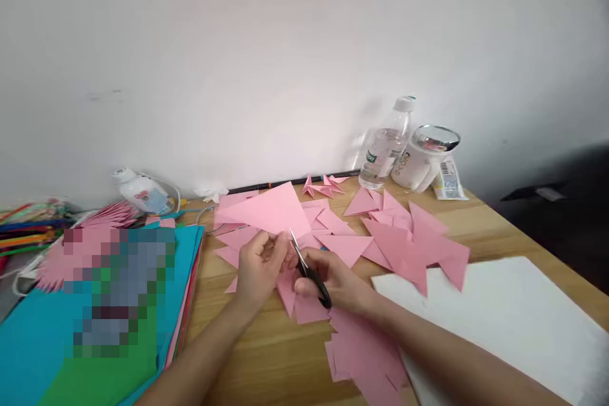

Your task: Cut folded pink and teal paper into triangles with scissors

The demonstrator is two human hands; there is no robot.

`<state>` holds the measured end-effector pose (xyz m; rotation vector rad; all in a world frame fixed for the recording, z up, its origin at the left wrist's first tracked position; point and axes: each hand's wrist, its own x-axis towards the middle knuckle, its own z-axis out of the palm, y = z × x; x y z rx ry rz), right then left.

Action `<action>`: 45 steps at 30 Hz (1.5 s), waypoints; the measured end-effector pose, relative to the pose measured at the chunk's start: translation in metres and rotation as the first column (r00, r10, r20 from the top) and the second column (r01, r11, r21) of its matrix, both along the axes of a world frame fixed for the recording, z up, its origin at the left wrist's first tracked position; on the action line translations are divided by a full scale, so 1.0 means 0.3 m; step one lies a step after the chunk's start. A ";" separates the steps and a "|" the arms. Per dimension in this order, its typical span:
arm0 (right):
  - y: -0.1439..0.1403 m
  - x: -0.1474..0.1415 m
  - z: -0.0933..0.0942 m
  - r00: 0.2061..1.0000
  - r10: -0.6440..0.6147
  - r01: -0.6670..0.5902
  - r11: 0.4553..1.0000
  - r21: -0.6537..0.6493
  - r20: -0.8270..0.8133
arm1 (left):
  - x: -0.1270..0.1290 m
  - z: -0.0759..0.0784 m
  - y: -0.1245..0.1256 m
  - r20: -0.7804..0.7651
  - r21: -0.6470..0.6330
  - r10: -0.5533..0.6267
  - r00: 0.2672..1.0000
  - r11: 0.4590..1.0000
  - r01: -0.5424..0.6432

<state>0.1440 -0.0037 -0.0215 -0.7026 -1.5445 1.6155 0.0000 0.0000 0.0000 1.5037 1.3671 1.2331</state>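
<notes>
here the left hand [259, 266] pinches a large pink paper [271, 210], flat and triangular, raised over the table [266, 355] among other pink pieces. the right hand [333, 279] grips black-handled scissors [309, 269], blades at the paper's lower edge. fingertips are hidden behind it.

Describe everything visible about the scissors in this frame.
The scissors are small, with shiny metal blades and black handles. The right hand grips the handles; the blades point up and away, toward the left hand, which holds a pink paper sheet. The blades look nearly closed at the sheet's near edge. They are held above the wooden table.
</notes>
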 end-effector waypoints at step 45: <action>-0.002 0.002 -0.038 1.000 0.000 0.001 0.999 -0.054 0.014 | -0.010 0.022 0.017 0.097 -0.052 -0.043 0.994 0.997 0.049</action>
